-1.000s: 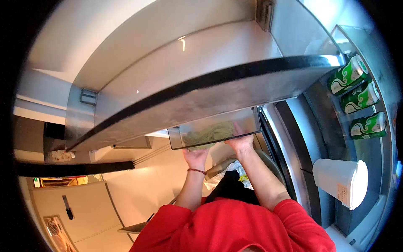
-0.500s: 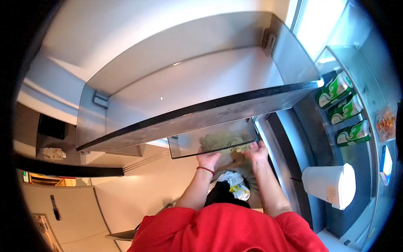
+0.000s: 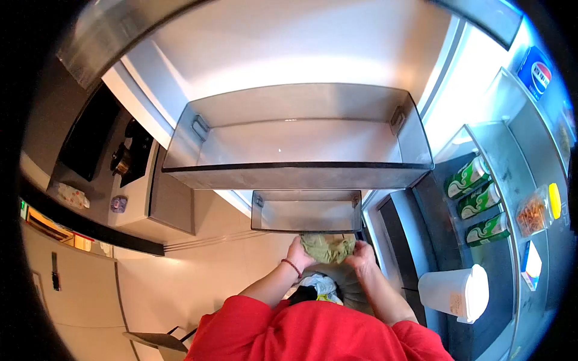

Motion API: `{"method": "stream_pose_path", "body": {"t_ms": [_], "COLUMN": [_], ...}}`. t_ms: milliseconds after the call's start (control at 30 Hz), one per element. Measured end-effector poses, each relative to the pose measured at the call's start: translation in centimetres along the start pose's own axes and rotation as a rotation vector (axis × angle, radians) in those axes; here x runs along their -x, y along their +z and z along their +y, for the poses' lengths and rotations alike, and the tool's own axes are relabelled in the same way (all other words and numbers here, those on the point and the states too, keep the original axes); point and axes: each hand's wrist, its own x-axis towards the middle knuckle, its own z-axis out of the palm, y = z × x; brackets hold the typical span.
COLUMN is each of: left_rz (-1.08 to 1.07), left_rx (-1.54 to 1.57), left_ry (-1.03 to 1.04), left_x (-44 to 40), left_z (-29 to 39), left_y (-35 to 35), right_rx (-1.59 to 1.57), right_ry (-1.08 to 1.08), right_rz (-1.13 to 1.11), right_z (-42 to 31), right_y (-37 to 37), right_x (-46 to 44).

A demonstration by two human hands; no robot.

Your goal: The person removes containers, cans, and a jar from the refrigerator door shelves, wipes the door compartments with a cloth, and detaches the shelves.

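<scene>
A crumpled olive-green bundle (image 3: pixel 328 249) is held between my two hands, just below the front edge of the lower fridge-door bin (image 3: pixel 306 223). I cannot make out what the bundle is. My left hand (image 3: pixel 299 253), with a red beaded bracelet at its wrist, grips one side. On the opposite side my right hand (image 3: pixel 362 256) has its fingers closed on the edge. Above them is the larger clear door bin (image 3: pixel 298 175).
Fridge shelves on the right hold several green cans (image 3: pixel 475 198), a white lidded container (image 3: pixel 453 292), a yellow-capped jar (image 3: pixel 534 215) and a Pepsi pack (image 3: pixel 535 73). A counter with a pot (image 3: pixel 121 159) is at left. A chair (image 3: pixel 158 340) stands lower left.
The view has straightened and shifted, showing both door bins squarely. My hands and the green bundle now sit clear below the lower bin; earlier the bundle showed through it.
</scene>
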Motion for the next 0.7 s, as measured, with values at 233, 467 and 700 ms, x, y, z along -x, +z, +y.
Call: {"method": "stream_pose_path", "body": {"t_ms": [233, 467, 700], "left_rz": [-0.152, -1.034, -1.117], "left_rx": [-0.029, -0.141, -0.155], "left_ry": [0.024, 0.457, 0.395], "left_x": [10.9, 15.0, 11.1], "left_z": [0.0, 3.1, 1.5], "left_y": [9.6, 19.5, 23.3], "right_rx": [0.014, -0.089, 0.094], "right_ry": [0.004, -0.245, -0.356], "right_rz": [-0.204, -1.032, -1.011], "right_z": [-1.4, -4.3, -3.9], "right_y": [6.5, 17.9, 19.3], "right_x": [14.6, 20.2, 18.7]}}
